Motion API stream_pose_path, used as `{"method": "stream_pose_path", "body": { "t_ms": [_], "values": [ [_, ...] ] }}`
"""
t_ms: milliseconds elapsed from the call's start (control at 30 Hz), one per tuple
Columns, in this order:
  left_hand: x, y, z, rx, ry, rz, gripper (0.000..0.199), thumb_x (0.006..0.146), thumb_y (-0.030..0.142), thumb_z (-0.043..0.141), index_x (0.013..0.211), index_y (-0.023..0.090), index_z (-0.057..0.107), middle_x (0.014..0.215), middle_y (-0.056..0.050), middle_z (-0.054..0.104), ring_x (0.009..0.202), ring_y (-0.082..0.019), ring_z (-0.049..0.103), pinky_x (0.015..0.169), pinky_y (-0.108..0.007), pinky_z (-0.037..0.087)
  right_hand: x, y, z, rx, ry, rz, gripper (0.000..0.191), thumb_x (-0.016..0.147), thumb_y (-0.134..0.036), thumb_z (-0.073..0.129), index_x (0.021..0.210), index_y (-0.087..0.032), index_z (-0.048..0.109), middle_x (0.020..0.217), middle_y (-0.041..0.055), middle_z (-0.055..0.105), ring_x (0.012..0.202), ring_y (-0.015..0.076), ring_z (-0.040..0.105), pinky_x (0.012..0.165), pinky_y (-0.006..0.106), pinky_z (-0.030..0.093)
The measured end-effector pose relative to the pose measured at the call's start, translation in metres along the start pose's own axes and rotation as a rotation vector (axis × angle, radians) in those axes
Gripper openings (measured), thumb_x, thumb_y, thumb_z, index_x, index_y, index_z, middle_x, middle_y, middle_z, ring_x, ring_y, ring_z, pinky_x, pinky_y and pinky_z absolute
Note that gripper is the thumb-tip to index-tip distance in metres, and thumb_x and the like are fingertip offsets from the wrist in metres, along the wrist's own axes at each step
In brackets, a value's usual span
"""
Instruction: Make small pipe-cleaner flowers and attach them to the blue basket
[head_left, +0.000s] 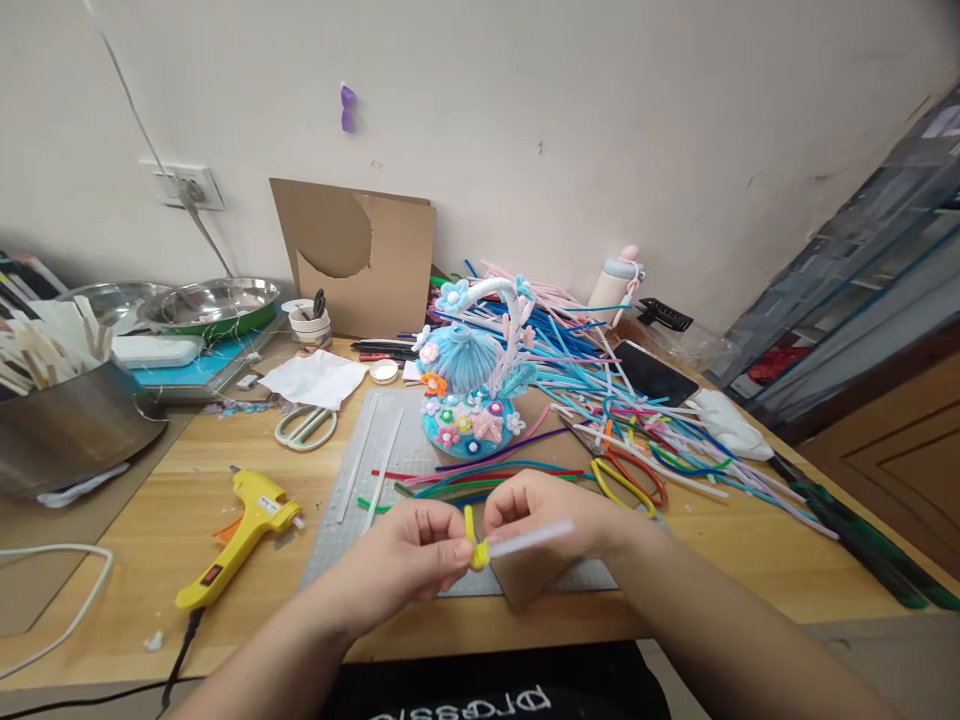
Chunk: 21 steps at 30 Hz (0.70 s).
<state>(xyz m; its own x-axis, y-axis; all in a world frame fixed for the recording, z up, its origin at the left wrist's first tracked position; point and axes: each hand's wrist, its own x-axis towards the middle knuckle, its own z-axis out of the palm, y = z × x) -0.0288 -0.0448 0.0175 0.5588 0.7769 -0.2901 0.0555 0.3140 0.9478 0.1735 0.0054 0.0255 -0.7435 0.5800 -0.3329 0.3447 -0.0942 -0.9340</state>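
Between my two hands, near the front edge of the table, is a small bent yellow pipe cleaner (480, 554). My left hand (424, 550) pinches it with thumb and forefinger. My right hand (536, 515) has its fingers curled at the other side, beside a translucent white stick (531, 538) that reaches from the yellow piece across the hand. How the right fingertips grip is partly hidden. Just beyond the hands stands a blue fuzzy basket (469, 400) with an arched white handle and colourful flowers, on a grey cutting mat (337, 500).
A yellow glue gun (247, 530) lies at left, near white-handled scissors (306, 427). Loose pipe cleaners (570, 350) spread behind and right of the basket, with yellow-and-orange-handled scissors (626, 483) nearby. A metal pot (75, 430) stands far left; cardboard (405, 270) leans on the wall.
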Motion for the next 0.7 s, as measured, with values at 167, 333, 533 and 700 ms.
{"method": "stream_pose_path", "body": {
  "t_ms": [167, 333, 533, 700],
  "values": [
    [0.0, 0.007, 0.0, 0.473, 0.066, -0.01, 0.024, 0.078, 0.034, 0.059, 0.062, 0.016, 0.052, 0.056, 0.005, 0.043, 0.054, -0.01, 0.035, 0.051, -0.022, 0.026, -0.007, -0.02, -0.003, -0.387, 0.019, -0.016, 0.009, 0.074, -0.021, 0.059, 0.074, -0.015, 0.066, 0.064, -0.0032, 0.059, 0.056, 0.0086, 0.048, 0.052, 0.02, 0.034],
    [0.006, 0.001, 0.002, 0.576, 0.373, 0.049, 0.028, 0.08, 0.037, 0.054, 0.061, 0.018, 0.049, 0.058, 0.004, 0.046, 0.057, -0.012, 0.039, 0.053, -0.023, 0.028, -0.026, -0.032, 0.021, -0.956, 0.331, -0.243, 0.018, 0.083, -0.016, 0.05, 0.075, -0.017, 0.067, 0.072, 0.0021, 0.067, 0.067, 0.0152, 0.058, 0.059, 0.026, 0.035],
    [0.011, -0.005, 0.005, -0.008, 0.393, 0.083, 0.037, 0.074, 0.049, 0.063, 0.062, 0.018, 0.045, 0.051, 0.009, 0.037, 0.042, -0.006, 0.023, 0.042, -0.02, 0.017, -0.027, -0.006, 0.034, -0.784, 0.524, -0.377, 0.021, 0.088, -0.016, 0.047, 0.091, -0.018, 0.068, 0.083, 0.005, 0.068, 0.075, 0.0169, 0.06, 0.068, 0.028, 0.04],
    [0.005, -0.003, -0.001, -0.223, 0.048, -0.015, 0.037, 0.072, 0.049, 0.067, 0.066, 0.017, 0.049, 0.051, 0.008, 0.041, 0.039, -0.003, 0.018, 0.039, -0.02, 0.01, -0.011, 0.005, 0.015, -0.131, 0.243, -0.165, 0.017, 0.081, -0.03, 0.059, 0.076, -0.015, 0.068, 0.061, -0.0012, 0.059, 0.055, 0.0104, 0.051, 0.052, 0.021, 0.039]
  ]
}}
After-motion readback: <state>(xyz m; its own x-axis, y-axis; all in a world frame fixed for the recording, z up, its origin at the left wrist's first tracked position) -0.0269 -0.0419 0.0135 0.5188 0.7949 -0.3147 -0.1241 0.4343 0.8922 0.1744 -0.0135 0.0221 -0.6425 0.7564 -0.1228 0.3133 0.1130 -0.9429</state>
